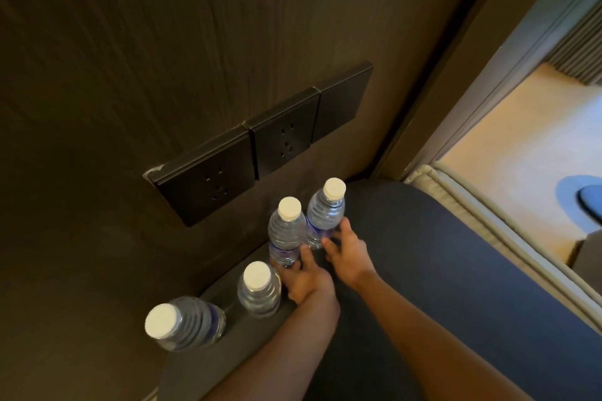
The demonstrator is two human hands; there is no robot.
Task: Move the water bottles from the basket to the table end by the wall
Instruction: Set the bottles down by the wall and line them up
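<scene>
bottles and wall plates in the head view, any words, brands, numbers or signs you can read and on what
No text can be read anywhere in this view.
Bottle held by the left hand: blue label band, print too blurred to read.
Bottle at the right hand: blue label band, also unreadable.
White caps: plain, no marking visible.
Black socket plates on the wall: only pin holes, no lettering.

Base of second bottle from the far end point(286, 234) hidden behind left hand point(308, 280). Label print on far bottle point(324, 216) too small to read. Table point(456, 270) cut off at bottom edge. Blue object point(589, 202) cut off at right edge, unidentifiable.
</scene>
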